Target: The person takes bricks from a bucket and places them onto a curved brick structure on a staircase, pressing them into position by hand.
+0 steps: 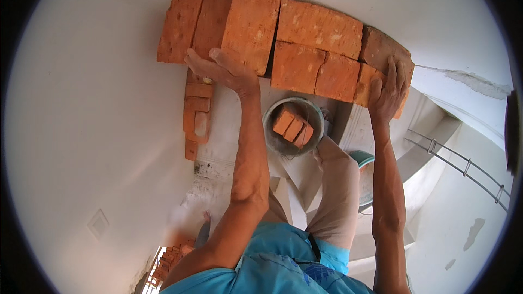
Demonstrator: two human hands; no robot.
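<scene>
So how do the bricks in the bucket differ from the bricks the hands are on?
The bricks in the bucket are a few loose pieces, small in view, untouched. The row of bricks is many, set side by side, with the left hand and right hand pressed on it. Both are orange-red clay.
</scene>
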